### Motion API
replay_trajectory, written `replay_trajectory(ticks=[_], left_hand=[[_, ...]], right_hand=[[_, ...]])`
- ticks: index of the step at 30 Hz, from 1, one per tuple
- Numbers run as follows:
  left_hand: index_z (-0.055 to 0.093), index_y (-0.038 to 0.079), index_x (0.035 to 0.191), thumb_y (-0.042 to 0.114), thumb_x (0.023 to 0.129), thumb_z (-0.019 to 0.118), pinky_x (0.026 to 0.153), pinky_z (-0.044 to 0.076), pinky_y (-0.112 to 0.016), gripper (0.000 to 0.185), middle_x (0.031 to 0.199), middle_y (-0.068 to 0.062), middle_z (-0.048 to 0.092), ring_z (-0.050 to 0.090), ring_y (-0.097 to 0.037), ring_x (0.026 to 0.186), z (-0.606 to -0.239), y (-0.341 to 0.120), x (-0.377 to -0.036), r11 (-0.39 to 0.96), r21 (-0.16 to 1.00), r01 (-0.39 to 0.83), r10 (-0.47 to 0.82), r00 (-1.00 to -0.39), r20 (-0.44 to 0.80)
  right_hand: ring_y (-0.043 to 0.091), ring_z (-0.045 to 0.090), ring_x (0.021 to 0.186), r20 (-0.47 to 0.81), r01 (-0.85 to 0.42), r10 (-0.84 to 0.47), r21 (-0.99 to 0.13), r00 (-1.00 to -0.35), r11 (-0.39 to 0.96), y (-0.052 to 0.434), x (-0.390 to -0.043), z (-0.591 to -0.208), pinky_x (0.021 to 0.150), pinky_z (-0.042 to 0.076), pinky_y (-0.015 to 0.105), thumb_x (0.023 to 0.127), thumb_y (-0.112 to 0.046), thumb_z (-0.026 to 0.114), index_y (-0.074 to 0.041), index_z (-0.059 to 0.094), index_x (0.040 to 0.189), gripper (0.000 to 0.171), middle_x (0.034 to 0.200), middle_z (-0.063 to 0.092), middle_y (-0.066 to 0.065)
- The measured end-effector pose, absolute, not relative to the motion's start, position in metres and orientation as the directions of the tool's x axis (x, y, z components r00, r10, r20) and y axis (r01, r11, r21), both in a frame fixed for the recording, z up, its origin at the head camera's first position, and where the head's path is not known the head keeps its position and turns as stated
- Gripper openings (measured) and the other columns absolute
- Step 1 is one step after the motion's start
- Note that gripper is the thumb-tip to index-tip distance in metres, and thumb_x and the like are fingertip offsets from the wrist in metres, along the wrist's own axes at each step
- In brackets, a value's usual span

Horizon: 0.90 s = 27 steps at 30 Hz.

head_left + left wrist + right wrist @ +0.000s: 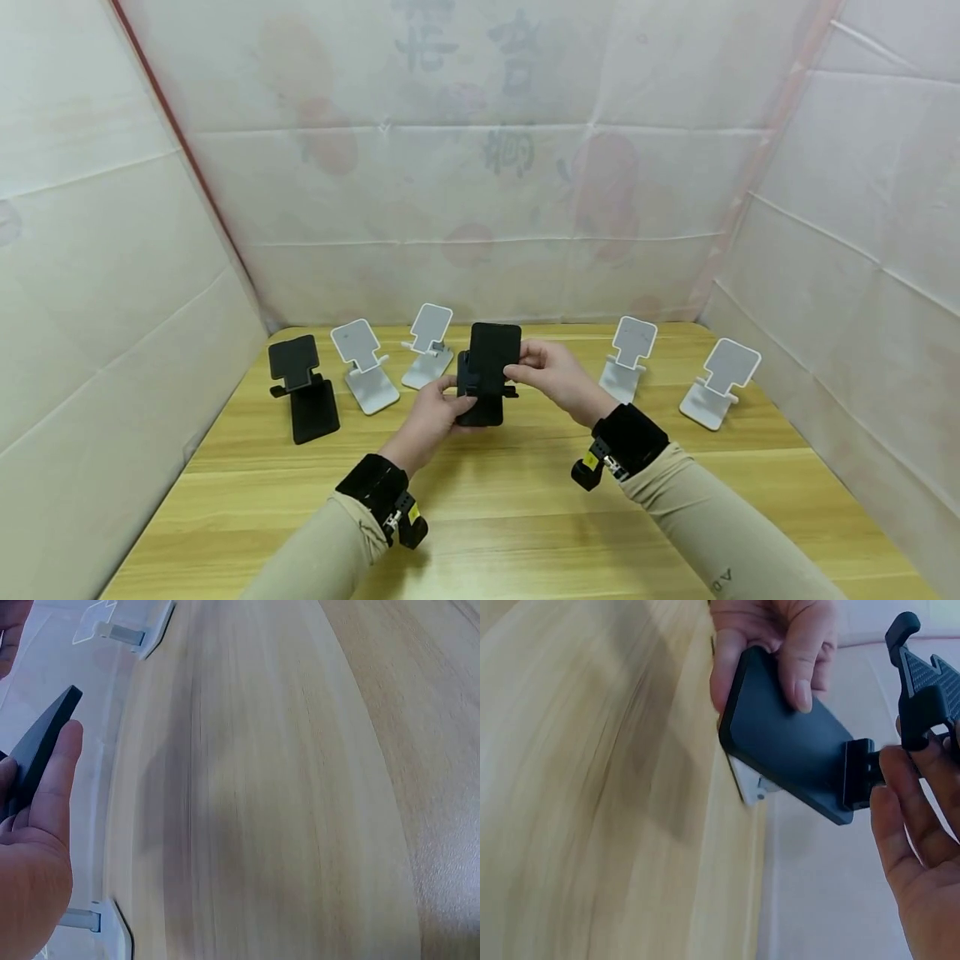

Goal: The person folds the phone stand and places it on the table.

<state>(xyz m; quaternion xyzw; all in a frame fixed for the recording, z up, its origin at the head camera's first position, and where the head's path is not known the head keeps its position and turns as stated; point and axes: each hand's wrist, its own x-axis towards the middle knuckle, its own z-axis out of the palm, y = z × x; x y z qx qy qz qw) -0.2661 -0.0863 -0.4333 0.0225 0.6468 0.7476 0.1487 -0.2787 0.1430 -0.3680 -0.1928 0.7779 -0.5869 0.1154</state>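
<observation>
Both hands hold one black folding phone stand (495, 354) above the middle of the table. My left hand (431, 421) grips its flat base (780, 727), thumb on one face and fingers behind; the left wrist view shows this base edge-on. My right hand (555, 375) pinches the side of the upper panel in the head view. In the right wrist view, the right hand (930, 847) has its fingers at the hooked cradle (934, 690) and the hinge arm (862, 774). The base tilts away from the cradle there.
Another black phone stand (315, 408) stands on the wooden table (480, 517) at the far left. White stands with grey panels are spread along the back, two left of centre (371, 390) (426, 368) and two on the right (621, 379) (705, 404). Pale sheets enclose the table.
</observation>
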Motion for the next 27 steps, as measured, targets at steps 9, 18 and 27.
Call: replay_trajectory(ticks=[9, 18, 27], left_hand=[[0.045, -0.001, 0.142, 0.003, 0.104, 0.055, 0.095, 0.057, -0.058, 0.039, 0.130, -0.032, 0.062, 0.070, -0.039, 0.110, -0.433, -0.089, -0.268, -0.096, 0.978, -0.186, 0.226, -0.961, -0.160], [0.046, -0.001, 0.141, 0.005, 0.104, 0.056, 0.092, 0.059, -0.056, 0.039, 0.128, -0.031, 0.064, 0.071, -0.038, 0.106, -0.430, -0.085, -0.264, -0.007, 0.986, -0.169, 0.189, -0.968, -0.165], [0.047, -0.004, 0.140, 0.004, 0.103, 0.058, 0.090, 0.060, -0.056, 0.040, 0.128, -0.033, 0.063, 0.071, -0.040, 0.105, -0.425, -0.082, -0.260, 0.014, 0.988, -0.153, 0.184, -0.971, -0.153]], right_hand=[[0.027, 0.058, 0.117, 0.073, -0.263, -0.446, -0.886, -0.892, 0.382, 0.146, -0.278, -0.364, 0.102, 0.050, 0.047, 0.100, -0.022, 0.069, -0.013, 0.064, 0.111, 0.015, 0.112, 0.066, 0.005], [0.027, 0.056, 0.119, 0.095, -0.300, -0.410, -0.829, -0.907, 0.473, 0.154, -0.278, -0.367, 0.097, 0.048, 0.044, 0.099, -0.023, 0.070, -0.012, 0.059, 0.098, 0.016, 0.098, 0.061, 0.004], [0.025, 0.050, 0.092, 0.154, -0.352, -0.376, -0.762, -0.914, 0.544, 0.159, -0.278, -0.372, 0.077, 0.038, 0.039, 0.098, -0.026, 0.071, -0.013, 0.054, 0.091, 0.023, 0.090, 0.057, 0.002]])
